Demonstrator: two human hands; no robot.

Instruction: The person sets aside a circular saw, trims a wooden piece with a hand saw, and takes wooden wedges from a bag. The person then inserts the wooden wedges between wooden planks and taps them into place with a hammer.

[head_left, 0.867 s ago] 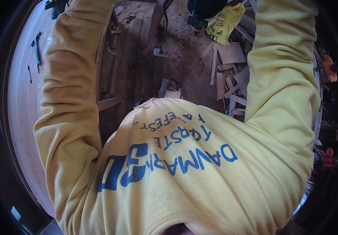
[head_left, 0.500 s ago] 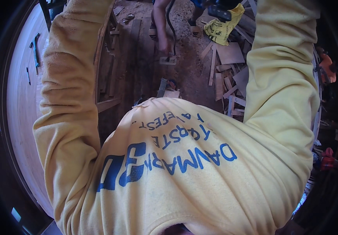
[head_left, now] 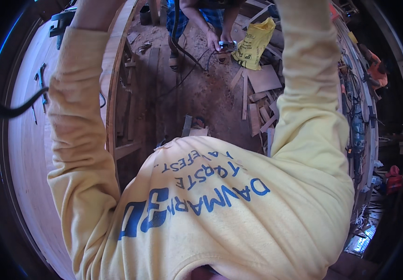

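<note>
Both my arms, in yellow sleeves, reach forward past the upper edge. My left wrist [head_left: 96, 16] shows bare at the top, but the hand beyond it is cut off. The right sleeve [head_left: 306, 56] runs out of the picture too, hiding that hand. Closest to my left wrist is a dark metal tool, perhaps a clamp [head_left: 60, 25], on the pale wooden tabletop [head_left: 28, 158]. Across from me another person's hands [head_left: 218, 41] hold a small whitish object with a dark cord, probably a power socket.
A hammer-like tool [head_left: 41, 81] and a thin dark rod lie on the tabletop at left; a black cable [head_left: 21, 111] arches over it. Wood offcuts [head_left: 263, 79] and a yellow bag [head_left: 256, 44] cover the floor ahead. Power tools [head_left: 358, 126] line the right side.
The other person has lifted the whitish object off the floor and now has both hands on it. My arms have shifted, baring the left wrist. A black cable has appeared at left.
</note>
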